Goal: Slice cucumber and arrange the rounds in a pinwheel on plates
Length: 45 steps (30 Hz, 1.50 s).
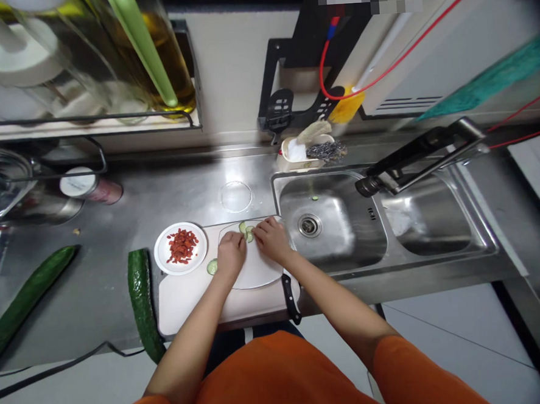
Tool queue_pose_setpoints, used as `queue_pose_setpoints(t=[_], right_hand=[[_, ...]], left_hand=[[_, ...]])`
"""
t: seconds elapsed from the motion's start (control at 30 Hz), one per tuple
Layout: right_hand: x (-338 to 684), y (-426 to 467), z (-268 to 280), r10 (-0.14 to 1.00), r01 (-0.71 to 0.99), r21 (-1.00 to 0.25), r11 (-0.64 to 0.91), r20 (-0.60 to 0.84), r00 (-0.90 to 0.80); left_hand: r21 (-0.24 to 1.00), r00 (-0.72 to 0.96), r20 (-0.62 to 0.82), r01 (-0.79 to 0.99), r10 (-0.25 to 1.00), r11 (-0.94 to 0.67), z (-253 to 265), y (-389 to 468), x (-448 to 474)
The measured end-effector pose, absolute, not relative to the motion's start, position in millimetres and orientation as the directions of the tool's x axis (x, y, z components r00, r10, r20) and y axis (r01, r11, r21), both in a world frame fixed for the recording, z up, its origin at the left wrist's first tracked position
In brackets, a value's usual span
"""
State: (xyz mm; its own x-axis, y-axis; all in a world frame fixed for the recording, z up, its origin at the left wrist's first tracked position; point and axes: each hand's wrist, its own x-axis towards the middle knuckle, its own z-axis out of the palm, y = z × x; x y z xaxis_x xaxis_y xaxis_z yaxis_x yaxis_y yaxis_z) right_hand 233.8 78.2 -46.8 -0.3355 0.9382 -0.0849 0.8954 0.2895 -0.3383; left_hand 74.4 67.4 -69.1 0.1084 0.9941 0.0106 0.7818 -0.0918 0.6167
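A white plate (256, 276) lies on the pale cutting board (189, 304), with several thin cucumber slices (243, 227) near its far edge. My left hand (231, 253) is closed, its fingertips pinched at the left side of these slices. From the right, my right hand (271, 241) bends its fingers over the slices and grips one at its edge. The fingertips partly hide what they hold. Another cucumber slice (212, 266) rests on the board left of my left hand. A black-handled knife (290, 298) lies at the board's right end, its blade hidden by the plate.
A round white dish (159, 257) of small dried red pieces sits on the board's far left corner. A cut cucumber (141, 295) and a long cucumber (33, 302) lie left. The double sink (344, 222) with its faucet (413, 156) is right. A bottle rack (109, 123) overhangs the left counter.
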Motion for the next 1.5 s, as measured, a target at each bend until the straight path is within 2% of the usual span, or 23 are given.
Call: queue_pose_setpoints(t=[0.47, 0.67, 0.8, 1.07, 1.5], right_hand=[[234, 77, -44, 0.948, 0.892, -0.363, 0.268, -0.064, -0.311], [237, 66, -30, 0.97, 0.904, -0.383, 0.191, -0.065, -0.233], [238, 44, -25, 0.983, 0.896, -0.42, 0.144, -0.04, -0.177], [223, -1, -27, 0.983, 0.88, -0.458, 0.126, -0.064, -0.174], [212, -10, -23, 0.979, 0.868, -0.477, 0.134, -0.074, -0.191]], left_hand=[[0.609, 0.136, 0.014, 0.785, 0.991, -0.117, -65, 69, 74], [0.657, 0.078, 0.044, 0.748, 0.996, -0.087, -42, 61, 57], [0.635, -0.007, 0.071, 0.771, 0.997, -0.04, -26, 38, 22], [0.555, -0.178, -0.087, 0.809, 0.98, 0.196, -31, -9, -23], [0.511, -0.149, -0.132, 0.837, 0.98, 0.196, -50, -10, -14]])
